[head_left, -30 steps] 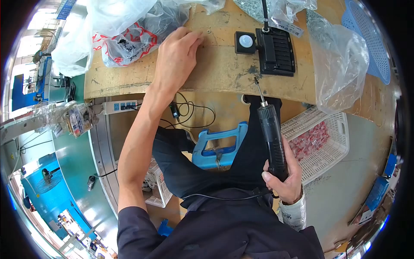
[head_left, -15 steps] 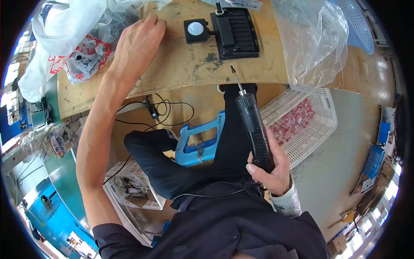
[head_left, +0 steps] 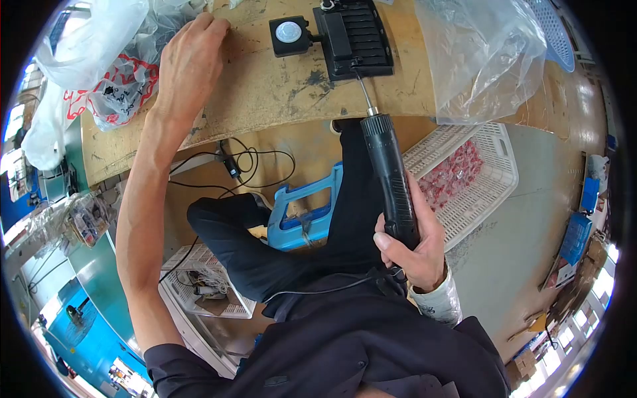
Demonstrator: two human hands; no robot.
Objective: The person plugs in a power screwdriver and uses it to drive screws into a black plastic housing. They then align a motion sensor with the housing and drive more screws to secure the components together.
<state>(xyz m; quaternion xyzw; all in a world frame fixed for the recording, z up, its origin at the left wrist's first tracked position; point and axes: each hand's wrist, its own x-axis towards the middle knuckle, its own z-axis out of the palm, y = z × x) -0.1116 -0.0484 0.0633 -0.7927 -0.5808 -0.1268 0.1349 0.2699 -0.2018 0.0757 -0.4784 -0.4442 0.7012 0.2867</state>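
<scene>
My right hand (head_left: 424,242) is wrapped round a black electric screwdriver (head_left: 390,169), which points away from me with its long bit at the near edge of a black floodlight (head_left: 355,43). The floodlight lies back side up on the table, and a square motion sensor (head_left: 288,33) with a white dome is joined to its left side. To the left, my left hand (head_left: 192,63) rests at the tabletop beside a clear plastic bag (head_left: 174,26). Its fingers are curled together and pointing down; I cannot tell what is in them.
White bags with red print (head_left: 123,89) lie at the table's left. A clear plastic bag (head_left: 488,63) hangs over the edge at right, beside a blue basket (head_left: 554,33). Below stand a white crate (head_left: 494,179) of reddish pieces, a blue stool (head_left: 302,212) and a smaller crate (head_left: 199,282).
The screwdriver has moved up and forward, bringing its bit from short of the floodlight to its near edge. My left hand has shifted slightly left and away from me.
</scene>
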